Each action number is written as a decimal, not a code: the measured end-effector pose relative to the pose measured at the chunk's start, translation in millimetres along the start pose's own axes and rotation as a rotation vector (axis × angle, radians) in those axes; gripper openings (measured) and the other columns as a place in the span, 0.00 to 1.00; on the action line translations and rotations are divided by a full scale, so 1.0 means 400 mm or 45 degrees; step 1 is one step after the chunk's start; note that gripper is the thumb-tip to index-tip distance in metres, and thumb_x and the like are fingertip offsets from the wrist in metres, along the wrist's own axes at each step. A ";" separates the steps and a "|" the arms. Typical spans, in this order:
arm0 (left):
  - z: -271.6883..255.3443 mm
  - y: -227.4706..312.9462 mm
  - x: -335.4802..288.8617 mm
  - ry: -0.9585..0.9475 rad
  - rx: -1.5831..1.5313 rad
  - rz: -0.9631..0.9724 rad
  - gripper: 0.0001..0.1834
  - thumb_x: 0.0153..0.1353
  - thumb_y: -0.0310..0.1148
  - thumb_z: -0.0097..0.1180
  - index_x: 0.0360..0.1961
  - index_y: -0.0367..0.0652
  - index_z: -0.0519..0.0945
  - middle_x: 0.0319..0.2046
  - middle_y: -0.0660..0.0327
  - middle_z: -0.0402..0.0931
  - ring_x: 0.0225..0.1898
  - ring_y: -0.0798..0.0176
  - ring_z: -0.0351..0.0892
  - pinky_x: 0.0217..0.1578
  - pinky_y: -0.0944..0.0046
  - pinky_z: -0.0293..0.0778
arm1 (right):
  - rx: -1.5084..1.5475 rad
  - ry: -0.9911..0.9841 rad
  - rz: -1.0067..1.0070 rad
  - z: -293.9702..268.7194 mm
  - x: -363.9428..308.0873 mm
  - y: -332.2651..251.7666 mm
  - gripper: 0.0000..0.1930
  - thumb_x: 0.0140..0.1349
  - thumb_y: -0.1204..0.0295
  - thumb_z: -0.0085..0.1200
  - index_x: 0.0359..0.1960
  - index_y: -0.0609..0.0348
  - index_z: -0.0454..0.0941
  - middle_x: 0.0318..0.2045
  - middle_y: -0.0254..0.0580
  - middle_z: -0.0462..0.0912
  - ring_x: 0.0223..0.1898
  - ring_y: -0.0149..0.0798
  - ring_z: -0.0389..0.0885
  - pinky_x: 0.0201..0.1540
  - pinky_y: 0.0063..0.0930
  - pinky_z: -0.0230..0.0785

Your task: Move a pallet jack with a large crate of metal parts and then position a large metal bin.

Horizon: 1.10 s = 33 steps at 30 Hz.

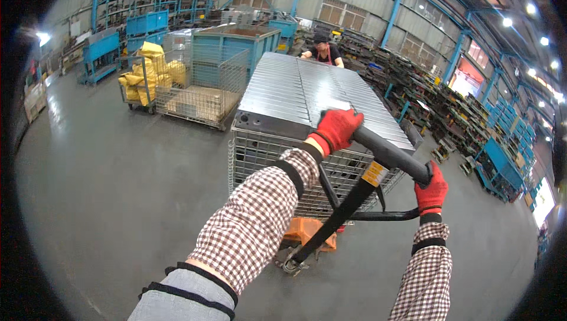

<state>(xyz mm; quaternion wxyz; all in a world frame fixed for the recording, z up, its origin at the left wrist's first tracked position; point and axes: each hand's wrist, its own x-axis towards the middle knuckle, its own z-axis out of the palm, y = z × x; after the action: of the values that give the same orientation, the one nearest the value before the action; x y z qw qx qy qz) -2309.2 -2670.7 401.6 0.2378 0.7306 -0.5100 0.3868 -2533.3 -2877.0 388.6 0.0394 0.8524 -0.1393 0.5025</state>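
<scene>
Both my hands wear red gloves and grip the black handle of a pallet truck. My left hand wraps the handle's left end, close to the load. At its right end my right hand is closed round the bent side of the loop. A black shaft slants down from the handle to the orange truck body. Ahead of it stands a wire mesh cage, topped by rows of long silvery metal panels. The truck's forks are hidden under the cage.
Beyond the load's far end is another person in dark clothes. At left stand a low wire cart, a trolley with yellow sacks and a large blue bin. Racks of metal parts line the right. Grey floor surrounds the truck.
</scene>
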 end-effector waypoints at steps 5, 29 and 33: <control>0.008 0.061 0.019 -0.110 0.026 -0.054 0.25 0.31 0.32 0.62 0.36 0.45 0.69 0.27 0.55 0.71 0.29 0.51 0.75 0.27 0.55 0.71 | 0.049 0.040 0.020 0.087 0.036 0.128 0.25 0.34 0.73 0.60 0.41 0.56 0.71 0.33 0.47 0.77 0.35 0.51 0.76 0.38 0.34 0.69; 0.085 -0.296 0.104 -0.052 0.608 -0.503 0.27 0.30 0.35 0.63 0.37 0.46 0.68 0.28 0.57 0.72 0.33 0.52 0.74 0.31 0.55 0.69 | 0.675 0.087 -0.414 0.749 0.445 0.038 0.28 0.32 0.68 0.63 0.42 0.56 0.69 0.33 0.47 0.77 0.34 0.50 0.76 0.35 0.35 0.69; 0.137 -0.257 0.107 -0.229 0.488 -0.629 0.28 0.31 0.34 0.63 0.38 0.47 0.67 0.30 0.57 0.71 0.33 0.52 0.74 0.31 0.54 0.69 | 0.639 0.089 -0.436 0.780 0.418 0.093 0.27 0.32 0.69 0.63 0.40 0.56 0.70 0.30 0.47 0.77 0.32 0.51 0.76 0.33 0.36 0.69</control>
<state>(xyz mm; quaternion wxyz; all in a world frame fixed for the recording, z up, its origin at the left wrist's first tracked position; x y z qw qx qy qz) -2188.3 -2697.5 408.9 0.1365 0.8950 -0.2539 0.3403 -2203.4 -3010.4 377.2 -0.0836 0.8288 0.1362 0.5362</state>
